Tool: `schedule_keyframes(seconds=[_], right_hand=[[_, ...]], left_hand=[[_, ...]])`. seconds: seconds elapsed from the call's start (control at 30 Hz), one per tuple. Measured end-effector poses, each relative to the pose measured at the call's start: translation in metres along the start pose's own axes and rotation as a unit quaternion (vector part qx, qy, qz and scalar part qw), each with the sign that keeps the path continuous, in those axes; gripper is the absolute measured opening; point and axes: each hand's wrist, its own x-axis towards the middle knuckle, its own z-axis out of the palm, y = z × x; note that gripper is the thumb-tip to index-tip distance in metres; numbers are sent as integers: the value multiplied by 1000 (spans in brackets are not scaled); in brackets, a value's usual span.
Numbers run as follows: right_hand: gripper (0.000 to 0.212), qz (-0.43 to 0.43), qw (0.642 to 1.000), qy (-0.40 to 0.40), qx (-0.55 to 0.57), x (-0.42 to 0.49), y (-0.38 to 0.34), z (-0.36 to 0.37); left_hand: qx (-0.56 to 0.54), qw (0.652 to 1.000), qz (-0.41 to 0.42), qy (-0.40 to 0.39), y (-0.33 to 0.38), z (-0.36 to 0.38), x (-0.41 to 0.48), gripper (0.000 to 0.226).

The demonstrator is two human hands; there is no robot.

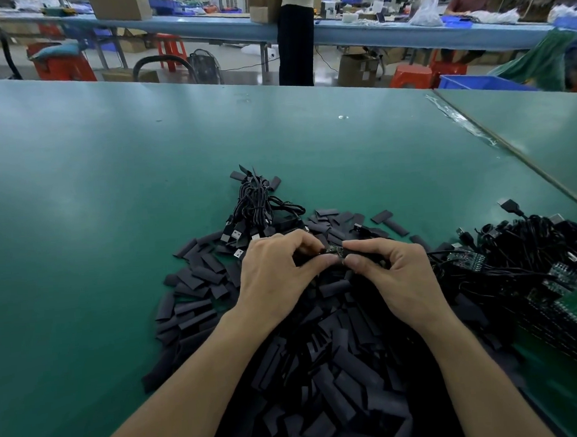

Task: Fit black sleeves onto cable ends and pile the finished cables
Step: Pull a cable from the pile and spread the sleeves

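Matte green bench (pixel 143 193), flat black sleeves (pixel 323 368) heaped; left hand (pixel 274 280), right hand (pixel 395 276) — both pinching one cable end (pixel 333 250)

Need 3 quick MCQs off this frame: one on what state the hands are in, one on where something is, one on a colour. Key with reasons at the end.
1. What are the left hand and right hand doing?
A. Both pinch one cable end between them
B. Both lie flat on the table
C. One lifts a box

2. Where does the tangle of cables with green boards lie?
A. Left of the hands
B. Right of the hands
C. At the table's far edge

3. What colour is the table top?
A. White
B. Red
C. Green

Key:
1 A, fingers and thumbs of both hands curl onto the same small piece.
2 B, the tangle sits beside the right hand, toward the right edge of view.
3 C, the bare top is green all round the heap of black sleeves.
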Motion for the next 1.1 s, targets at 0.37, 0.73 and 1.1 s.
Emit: schedule_keyframes(seconds=[0.37, 0.73, 1.1], right_hand=[[34, -11, 1000, -16, -2, -3, -6, 4], [28, 1, 1000, -4, -19, -2, -1, 2], [30, 3, 1000, -21, -3, -3, -6, 3]], left_hand=[[-31, 998, -33, -50, -3, 0, -1, 11], [-17, 998, -20, -57, 2, -2, -1, 18], [-15, 998, -5, -64, -2, -2, 0, 15]])
